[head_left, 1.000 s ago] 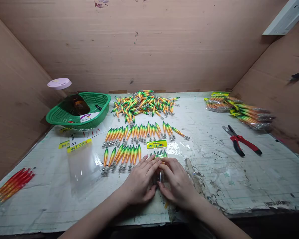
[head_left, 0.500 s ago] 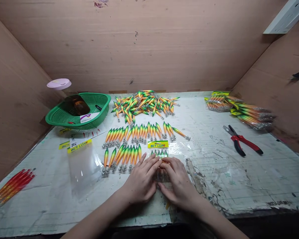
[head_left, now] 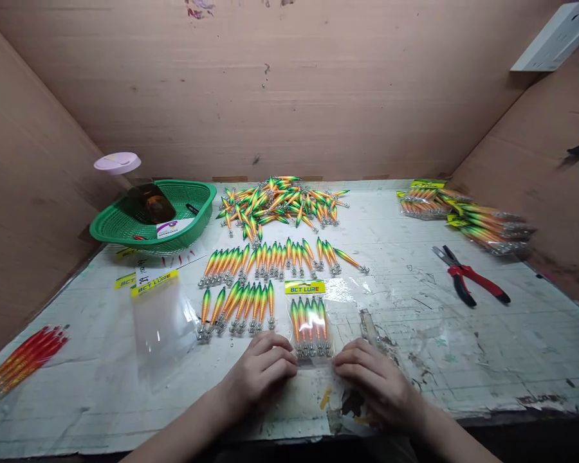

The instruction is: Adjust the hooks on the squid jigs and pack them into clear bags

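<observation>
A clear bag of fishing lures (head_left: 309, 321) lies flat in front of me, with a yellow "BCT LURE" header. Several green and orange lures are in it side by side, hooks toward me. My left hand (head_left: 265, 366) is curled with its fingertips at the bag's lower left corner. At the lower right corner, my right hand (head_left: 374, 379) is closed with its fingertips on the bag's edge. Both thumbs are mostly hidden. Left of the bag is a row of loose lures (head_left: 244, 305), and another row of lures (head_left: 270, 258) lies behind it.
A heap of lures (head_left: 280, 202) lies at the back. Packed lure bags (head_left: 482, 222) are stacked back right, near red-handled pliers (head_left: 477, 280). On the left are a green basket (head_left: 193, 225), flat bags (head_left: 159, 328) and red lures (head_left: 26, 360).
My hands have drawn back toward me and apart, from over the lure bag to its lower corners. Its lures now show plainly.
</observation>
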`<move>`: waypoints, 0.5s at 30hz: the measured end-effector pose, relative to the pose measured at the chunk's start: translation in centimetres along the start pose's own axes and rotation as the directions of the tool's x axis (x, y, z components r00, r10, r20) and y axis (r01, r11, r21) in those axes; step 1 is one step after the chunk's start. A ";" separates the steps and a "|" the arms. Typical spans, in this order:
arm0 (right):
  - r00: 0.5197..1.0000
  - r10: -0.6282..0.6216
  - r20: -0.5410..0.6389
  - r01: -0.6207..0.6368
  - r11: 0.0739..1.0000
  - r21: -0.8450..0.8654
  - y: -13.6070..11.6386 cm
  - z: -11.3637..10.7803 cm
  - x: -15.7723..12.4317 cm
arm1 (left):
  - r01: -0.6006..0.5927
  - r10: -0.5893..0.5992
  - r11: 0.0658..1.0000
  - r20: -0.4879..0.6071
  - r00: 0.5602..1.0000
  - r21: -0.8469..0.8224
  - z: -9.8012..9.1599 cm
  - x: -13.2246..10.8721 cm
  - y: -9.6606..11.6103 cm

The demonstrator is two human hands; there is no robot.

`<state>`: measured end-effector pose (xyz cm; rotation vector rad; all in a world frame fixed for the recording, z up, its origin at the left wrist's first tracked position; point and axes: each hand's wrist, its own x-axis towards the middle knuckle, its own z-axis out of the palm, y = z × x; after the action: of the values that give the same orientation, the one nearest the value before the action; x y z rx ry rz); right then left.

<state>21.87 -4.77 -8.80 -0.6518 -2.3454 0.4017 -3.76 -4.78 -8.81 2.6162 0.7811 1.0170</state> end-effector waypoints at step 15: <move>0.585 0.709 -0.394 -0.787 0.614 -0.063 -2.9 6.4 -0.6 | 0.720 -0.674 0.671 -0.258 0.692 0.177 6.0 0.1 4.3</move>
<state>16.93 -8.26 -12.54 -1.7227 -1.6814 0.3362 2.05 -8.47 -11.47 2.0621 1.8977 0.9273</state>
